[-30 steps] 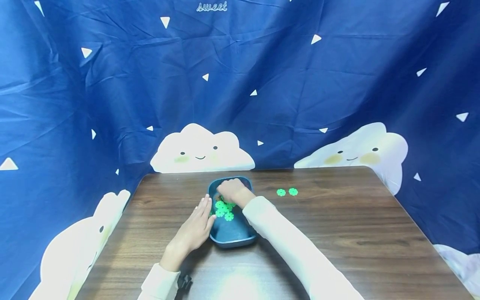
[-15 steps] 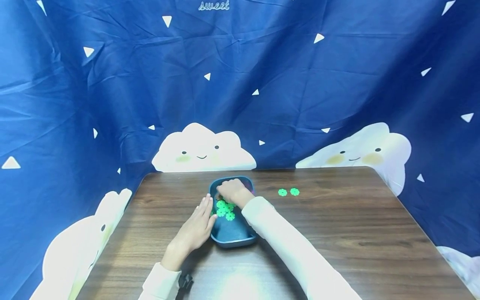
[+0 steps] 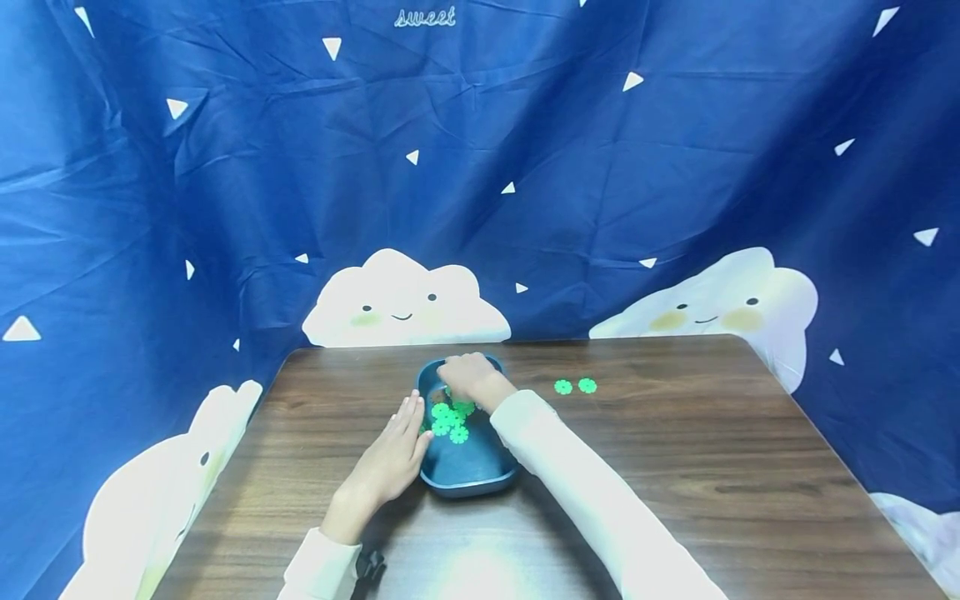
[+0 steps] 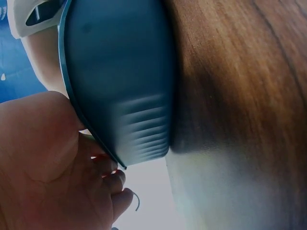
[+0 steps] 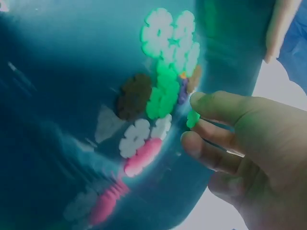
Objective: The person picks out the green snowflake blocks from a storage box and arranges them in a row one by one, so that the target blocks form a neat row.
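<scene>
A dark blue-green tray (image 3: 467, 485) stands on the wooden table. My left hand (image 3: 386, 458) rests along its left side, fingers straight; in the left wrist view the hand (image 4: 43, 163) lies against the rim of the tray's ridged wall (image 4: 122, 72). Over the far part of the tray, my right hand (image 3: 469, 377) pinches a small green notched disc (image 5: 193, 119) between thumb and fingertips. In the tray lie a cluster of green flower-shaped discs (image 5: 168, 40), a brown disc (image 5: 135, 96), white discs (image 5: 135, 138) and pink discs (image 5: 143, 157).
Two green discs, one left (image 3: 563, 387) and one right (image 3: 587, 385), lie on the table (image 3: 675, 450) right of the tray. A small black object (image 3: 370, 565) is by the left sleeve. A blue cloud-printed cloth (image 3: 555, 167) hangs behind the table.
My right hand has risen slightly and shifted a little to the right over the tray, uncovering a bit more of the green discs. My left hand has stayed in place.
</scene>
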